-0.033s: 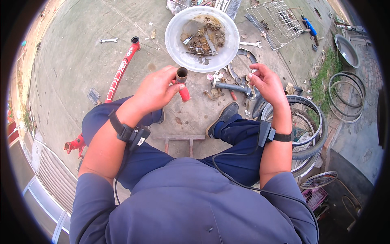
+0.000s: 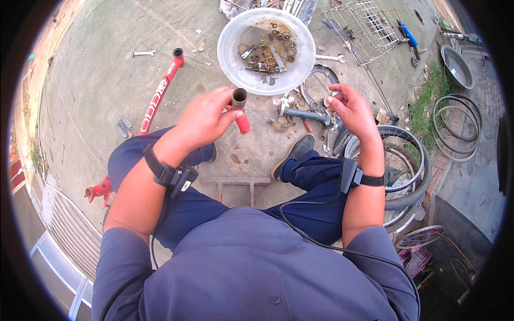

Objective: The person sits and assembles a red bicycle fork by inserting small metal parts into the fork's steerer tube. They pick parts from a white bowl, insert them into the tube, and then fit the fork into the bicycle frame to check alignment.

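My left hand [image 2: 213, 116] grips a short red tube [image 2: 243, 124] with a bare brownish metal top; its open end faces up. The fingers wrap round the tube's far side and the thumb presses on its near side. At the right, my right hand [image 2: 350, 109] is raised with thumb and fingertips close together. A small pale thing shows at those fingertips, too small to name. Beyond both hands stands a translucent white basin [image 2: 229, 64] holding rusty rings, small metal parts and a spanner [image 2: 277, 56]. Between basin and right hand lies a grey metal tube [image 2: 305, 114].
A red bicycle frame [image 2: 155, 104] lies at my left. One spanner [image 2: 143, 53] is on the ground beyond it, another spanner [image 2: 333, 58] beside the basin. Bicycle wheels [image 2: 409, 187] stack at my right, below a wire basket [image 2: 364, 32]. A low stand [image 2: 238, 181] sits between my legs.
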Tool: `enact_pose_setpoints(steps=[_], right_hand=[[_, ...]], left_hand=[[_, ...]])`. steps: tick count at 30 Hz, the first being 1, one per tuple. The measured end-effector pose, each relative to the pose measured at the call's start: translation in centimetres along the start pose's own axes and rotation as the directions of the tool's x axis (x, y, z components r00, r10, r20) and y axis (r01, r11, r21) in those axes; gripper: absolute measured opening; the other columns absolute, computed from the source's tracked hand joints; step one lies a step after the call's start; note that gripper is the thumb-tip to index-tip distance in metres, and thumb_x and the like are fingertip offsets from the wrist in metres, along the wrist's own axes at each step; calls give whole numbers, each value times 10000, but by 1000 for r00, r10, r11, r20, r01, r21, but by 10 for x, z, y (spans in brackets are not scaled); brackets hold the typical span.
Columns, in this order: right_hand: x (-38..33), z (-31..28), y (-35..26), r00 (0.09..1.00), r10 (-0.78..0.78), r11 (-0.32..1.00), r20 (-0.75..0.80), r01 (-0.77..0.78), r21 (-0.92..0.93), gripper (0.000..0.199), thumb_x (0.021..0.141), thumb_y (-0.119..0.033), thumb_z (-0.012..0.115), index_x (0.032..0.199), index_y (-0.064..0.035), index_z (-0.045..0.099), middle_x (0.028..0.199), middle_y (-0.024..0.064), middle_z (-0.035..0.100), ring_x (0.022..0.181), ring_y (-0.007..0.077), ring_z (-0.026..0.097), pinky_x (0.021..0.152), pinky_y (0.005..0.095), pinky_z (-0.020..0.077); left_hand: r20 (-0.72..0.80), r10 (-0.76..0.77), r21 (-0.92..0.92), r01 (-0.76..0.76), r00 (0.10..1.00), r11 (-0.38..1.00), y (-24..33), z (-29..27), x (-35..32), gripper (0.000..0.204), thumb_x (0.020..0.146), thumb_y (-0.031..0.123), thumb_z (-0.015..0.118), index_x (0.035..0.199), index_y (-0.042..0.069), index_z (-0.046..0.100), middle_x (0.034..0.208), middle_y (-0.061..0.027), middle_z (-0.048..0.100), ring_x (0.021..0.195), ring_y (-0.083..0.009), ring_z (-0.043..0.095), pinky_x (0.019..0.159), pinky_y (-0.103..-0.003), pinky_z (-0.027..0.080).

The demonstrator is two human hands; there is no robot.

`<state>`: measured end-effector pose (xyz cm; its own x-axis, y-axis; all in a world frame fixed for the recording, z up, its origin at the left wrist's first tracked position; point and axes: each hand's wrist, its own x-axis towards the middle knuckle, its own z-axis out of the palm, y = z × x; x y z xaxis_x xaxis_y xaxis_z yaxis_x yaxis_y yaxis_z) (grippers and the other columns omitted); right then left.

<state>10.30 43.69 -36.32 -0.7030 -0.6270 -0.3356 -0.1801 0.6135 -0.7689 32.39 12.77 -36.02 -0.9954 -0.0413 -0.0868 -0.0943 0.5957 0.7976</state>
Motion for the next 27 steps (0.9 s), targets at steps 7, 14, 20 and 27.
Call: enact_pose_setpoints(steps=[7, 14, 20, 27], right_hand=[[-1, -1, -1, 1000, 1, 1000, -6, -1, -18, 349, 988, -92, 686, 1310, 18, 604, 930, 56, 710, 824, 111, 662, 754, 279, 542], [-1, -1, 0, 1000, -2, 1000, 0, 2, -14, 347, 990, -104, 690, 1304, 16, 604, 925, 53, 709, 817, 111, 658, 753, 281, 540], [-2, -1, 0, 1000, -5, 1000, 2, 5, -30, 345, 992, -109, 688, 1304, 14, 605, 918, 49, 708, 817, 110, 655, 752, 283, 538], [-2, -1, 0, 1000, 6, 1000, 11, -6, -22, 347, 990, -105, 689, 1305, 13, 606, 915, 46, 704, 818, 108, 654, 752, 280, 535]], left_hand=[[-60, 33, 7, -33, 998, 999, 0, 2, 1, 226, 914, 147, 723, 1108, 68, 640, 1013, -136, 664, 927, -334, 685, 788, -423, 545], [-68, 84, 46, -81, 994, 996, -3, 1, 1, 245, 891, 183, 757, 1077, 76, 638, 1003, -127, 668, 897, -317, 698, 774, -416, 557], [-71, 104, 32, -102, 992, 994, -6, 2, 1, 244, 873, 190, 778, 1024, 73, 628, 979, -119, 668, 849, -287, 714, 740, -396, 568], [-63, 98, 33, -96, 993, 995, -6, 3, 0, 235, 870, 184, 776, 1013, 74, 625, 977, -115, 667, 853, -279, 716, 746, -388, 570]])
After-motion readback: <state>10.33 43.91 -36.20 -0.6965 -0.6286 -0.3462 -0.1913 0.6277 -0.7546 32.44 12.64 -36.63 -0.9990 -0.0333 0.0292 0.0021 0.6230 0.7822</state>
